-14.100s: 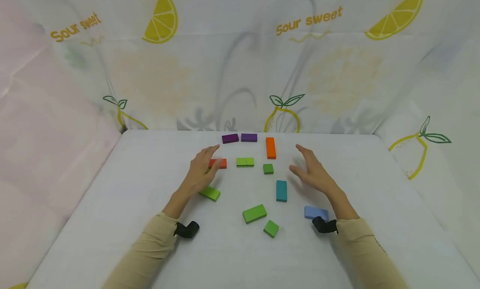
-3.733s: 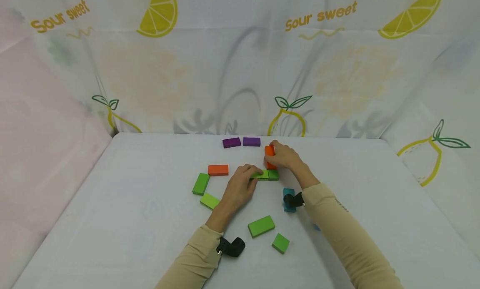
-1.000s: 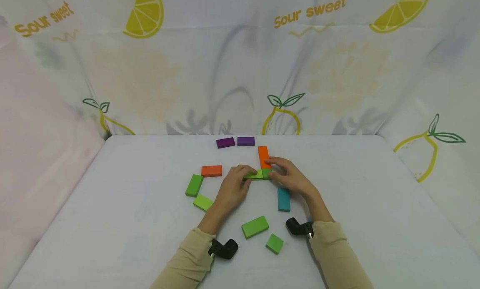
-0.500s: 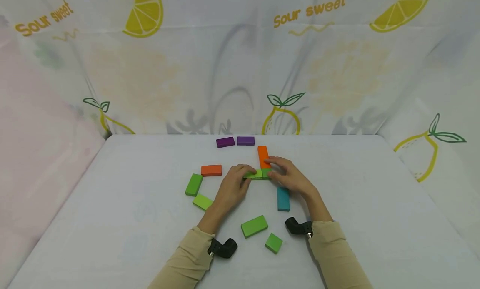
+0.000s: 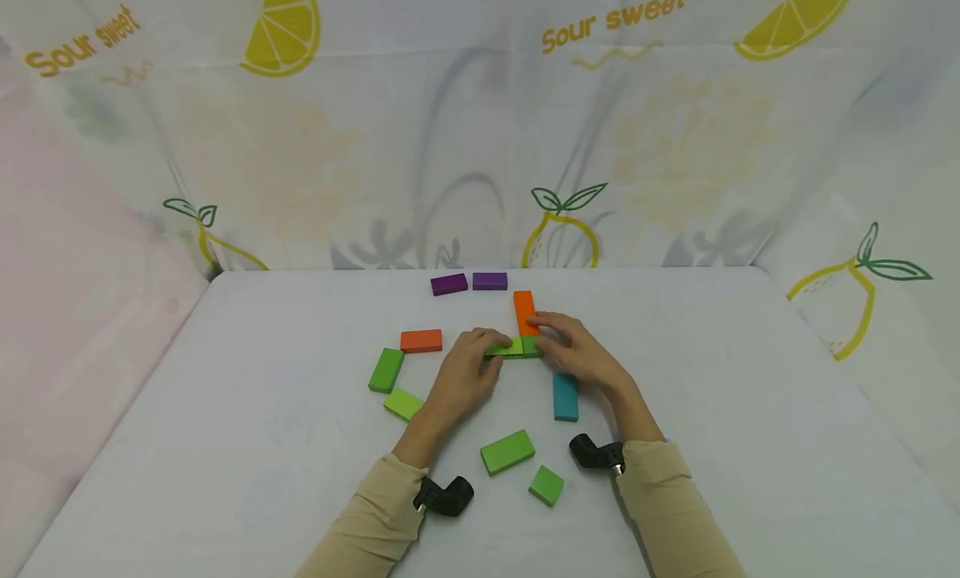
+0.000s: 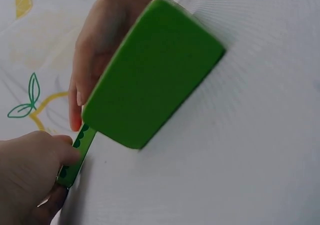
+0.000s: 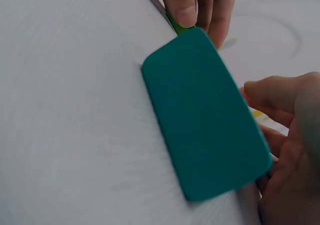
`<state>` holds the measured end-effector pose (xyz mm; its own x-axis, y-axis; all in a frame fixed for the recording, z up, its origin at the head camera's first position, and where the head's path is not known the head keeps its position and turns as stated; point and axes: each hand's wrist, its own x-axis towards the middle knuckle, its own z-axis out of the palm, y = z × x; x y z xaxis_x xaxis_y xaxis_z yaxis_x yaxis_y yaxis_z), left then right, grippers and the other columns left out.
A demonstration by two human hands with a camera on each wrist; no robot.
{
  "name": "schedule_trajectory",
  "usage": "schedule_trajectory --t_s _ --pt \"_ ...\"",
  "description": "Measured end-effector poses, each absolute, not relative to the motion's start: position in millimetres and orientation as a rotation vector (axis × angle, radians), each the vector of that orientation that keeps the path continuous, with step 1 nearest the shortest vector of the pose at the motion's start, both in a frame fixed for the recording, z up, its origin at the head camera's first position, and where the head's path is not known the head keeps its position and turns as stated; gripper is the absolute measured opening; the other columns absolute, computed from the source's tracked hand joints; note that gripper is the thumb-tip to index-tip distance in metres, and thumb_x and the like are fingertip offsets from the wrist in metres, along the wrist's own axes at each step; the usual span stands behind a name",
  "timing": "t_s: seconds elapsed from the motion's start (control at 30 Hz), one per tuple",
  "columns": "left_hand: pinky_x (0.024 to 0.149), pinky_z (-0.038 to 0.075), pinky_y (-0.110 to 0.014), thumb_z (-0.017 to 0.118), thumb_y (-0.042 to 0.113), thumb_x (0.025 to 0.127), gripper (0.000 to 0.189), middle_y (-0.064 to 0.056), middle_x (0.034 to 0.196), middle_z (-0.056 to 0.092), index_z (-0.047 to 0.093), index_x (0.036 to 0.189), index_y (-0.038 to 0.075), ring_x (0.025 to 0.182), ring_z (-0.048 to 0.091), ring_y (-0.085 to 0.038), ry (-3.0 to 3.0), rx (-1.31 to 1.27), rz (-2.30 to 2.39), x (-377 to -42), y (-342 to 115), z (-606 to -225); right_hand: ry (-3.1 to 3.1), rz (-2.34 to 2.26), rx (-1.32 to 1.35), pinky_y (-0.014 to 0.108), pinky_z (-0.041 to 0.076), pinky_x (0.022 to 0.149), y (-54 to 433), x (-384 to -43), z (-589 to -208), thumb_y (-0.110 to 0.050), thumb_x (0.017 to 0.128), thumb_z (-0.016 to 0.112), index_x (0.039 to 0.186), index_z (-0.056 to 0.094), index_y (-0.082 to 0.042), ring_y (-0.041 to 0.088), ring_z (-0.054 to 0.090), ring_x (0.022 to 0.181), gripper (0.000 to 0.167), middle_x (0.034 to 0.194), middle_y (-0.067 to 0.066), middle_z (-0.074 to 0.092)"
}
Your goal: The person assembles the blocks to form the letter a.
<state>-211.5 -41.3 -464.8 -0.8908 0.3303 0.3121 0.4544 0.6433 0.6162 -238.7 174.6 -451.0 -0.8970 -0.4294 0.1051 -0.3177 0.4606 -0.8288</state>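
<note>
My left hand (image 5: 463, 374) pinches a light green block (image 5: 514, 347) between thumb and fingers, on the white table. Against that block's right end lies a small green block (image 5: 532, 346). An orange block (image 5: 524, 311) points away from me, its near end meeting the small green one. My right hand (image 5: 585, 357) touches the right sides of these two blocks with thumb and fingers extended. A teal block (image 5: 566, 397) lies just below the right hand and fills much of the right wrist view. In the left wrist view, a larger green block (image 6: 155, 75) looms in front.
Two purple blocks (image 5: 490, 281) lie near the table's back edge. Left of my left hand are a red-orange block (image 5: 421, 341), a green block (image 5: 386, 370) and a light green block (image 5: 402, 403). A small green cube (image 5: 546, 485) sits nearest me.
Since the oldest frame, the light green, small green and orange blocks have come together. The right hand has slid from the orange block's far end toward me. Over the last second both hands stay nearly still.
</note>
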Motion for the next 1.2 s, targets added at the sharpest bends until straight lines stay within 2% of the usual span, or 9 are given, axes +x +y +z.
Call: schedule_trajectory --t_s 0.33,0.6,0.97,1.2 --pt "0.095 0.047 -0.038 0.06 0.015 0.091 0.024 -0.004 0.121 0.06 0.063 0.116 0.015 0.11 0.054 -0.023 -2.824 -0.749 -1.009 -215 -45 -446 2.547 -1.457 -0.681 0.059 0.018 0.113 178 -239 -452 -0.006 0.094 0.052 0.132 0.052 0.0 0.041 0.028 0.138 0.038 0.145 0.023 0.04" --pt "0.097 0.047 -0.039 0.06 0.018 0.092 0.025 -0.005 0.122 0.06 0.063 0.117 0.014 0.113 0.055 -0.024 -2.862 -0.734 -0.925 -226 -47 -433 2.546 -1.439 -0.663 0.06 0.019 0.112 177 -238 -451 -0.01 0.094 0.051 0.133 0.05 -0.003 0.04 0.028 0.139 0.04 0.146 0.02 0.039" --pt "0.085 0.052 -0.038 0.058 0.016 0.093 0.023 -0.003 0.113 0.063 0.064 0.114 0.017 0.105 0.058 -0.023 -2.76 -0.588 -0.901 -246 -51 -432 2.565 -1.422 -0.664 0.057 0.02 0.113 177 -237 -451 -0.01 0.094 0.052 0.132 0.052 -0.003 0.038 0.031 0.138 0.038 0.145 0.019 0.042" --pt "0.092 0.05 -0.038 0.057 0.011 0.092 0.022 -0.008 0.112 0.063 0.064 0.112 0.01 0.104 0.058 -0.024 -2.707 -0.599 -0.913 -265 -55 -432 2.544 -1.448 -0.686 0.058 0.019 0.113 178 -238 -450 -0.01 0.094 0.053 0.132 0.052 -0.003 0.039 0.029 0.138 0.039 0.145 0.019 0.041"
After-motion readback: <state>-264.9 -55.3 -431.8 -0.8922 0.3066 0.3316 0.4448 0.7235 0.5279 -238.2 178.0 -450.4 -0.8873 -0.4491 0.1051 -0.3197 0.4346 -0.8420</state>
